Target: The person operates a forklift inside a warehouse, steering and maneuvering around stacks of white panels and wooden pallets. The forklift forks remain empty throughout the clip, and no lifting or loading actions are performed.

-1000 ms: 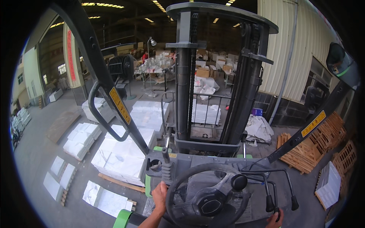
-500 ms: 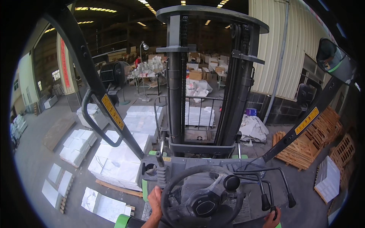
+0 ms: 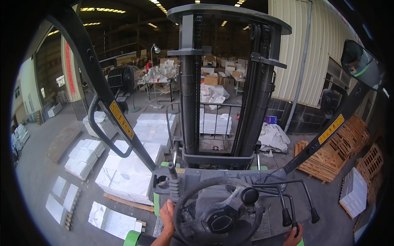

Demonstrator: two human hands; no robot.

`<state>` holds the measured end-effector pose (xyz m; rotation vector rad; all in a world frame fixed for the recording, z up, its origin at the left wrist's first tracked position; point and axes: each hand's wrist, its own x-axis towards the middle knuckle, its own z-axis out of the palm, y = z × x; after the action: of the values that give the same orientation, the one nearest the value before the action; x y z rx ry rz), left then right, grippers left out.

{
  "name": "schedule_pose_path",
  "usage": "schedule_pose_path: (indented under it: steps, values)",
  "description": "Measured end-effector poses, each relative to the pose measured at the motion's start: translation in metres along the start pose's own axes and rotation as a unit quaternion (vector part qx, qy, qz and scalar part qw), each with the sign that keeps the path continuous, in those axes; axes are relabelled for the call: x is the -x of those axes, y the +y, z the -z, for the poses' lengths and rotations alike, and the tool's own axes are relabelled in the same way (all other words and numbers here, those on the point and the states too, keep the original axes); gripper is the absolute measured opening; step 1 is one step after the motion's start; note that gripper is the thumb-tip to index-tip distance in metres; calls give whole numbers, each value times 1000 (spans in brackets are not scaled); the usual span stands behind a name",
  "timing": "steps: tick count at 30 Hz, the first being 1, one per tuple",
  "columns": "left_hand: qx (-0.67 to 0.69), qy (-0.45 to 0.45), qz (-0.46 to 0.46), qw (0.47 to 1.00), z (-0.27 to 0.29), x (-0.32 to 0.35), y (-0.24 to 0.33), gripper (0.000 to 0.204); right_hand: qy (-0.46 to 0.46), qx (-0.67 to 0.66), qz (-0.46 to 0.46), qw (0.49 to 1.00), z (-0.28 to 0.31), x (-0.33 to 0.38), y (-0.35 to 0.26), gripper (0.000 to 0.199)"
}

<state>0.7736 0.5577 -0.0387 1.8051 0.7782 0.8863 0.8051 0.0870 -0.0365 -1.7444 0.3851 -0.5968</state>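
Grey concrete floor [image 3: 41, 164]; corrugated wall [image 3: 303, 49] – ceiling strip lights [image 3: 98, 10] overhead.

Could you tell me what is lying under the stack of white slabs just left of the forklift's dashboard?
The stack of white slabs rests on a wooden pallet; only its front edge shows at the bottom. The rest of the pallet and the floor beneath are covered by the slabs.

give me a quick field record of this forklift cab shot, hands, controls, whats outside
setting: forklift cab in a warehouse
left hand: gripping the left rim of the steering wheel
right hand: low at the frame edge, at the black-knobbed levers; grip unclear
wheel knob: on the wheel's upper right, untouched
mast: upright, straight ahead
left of cab: pallets of white slabs on the floor
right of cab: stacked wooden pallets
mirror: upper right
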Motion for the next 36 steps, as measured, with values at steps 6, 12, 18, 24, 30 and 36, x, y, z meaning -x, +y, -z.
schedule_pose_path:
  steps: [6, 12, 18, 24, 30, 36]
  values:
    - [14, -10, 4, 1000, 1, -1, 3, 48, 2, -10, -3, 1000, 1, -1, 4, 28]
    - [11, 1, -9, 1000, 0, 0, 1, 47, -3, -3, 13, 1000, 4, -1, 1, 27]
    - [9, 4, -4, 1000, -4, -8, 7, 47, -7, 8, 26, 1000, -3, -8, 5, 27]
    - [13, 1, 5, 1000, -10, -13, 15, 47, -16, 15, 20, 1000, -12, -14, -8, 29]
    - [0, 7, -12, 1000, 6, 7, -3, 45, -45, 18, 14, 999, 11, -7, -28, 32]
    - [-12, 12, -19, 1000, 60, 72, -4, 45, -17, -4, 104, 994, 57, 17, -33, 29]
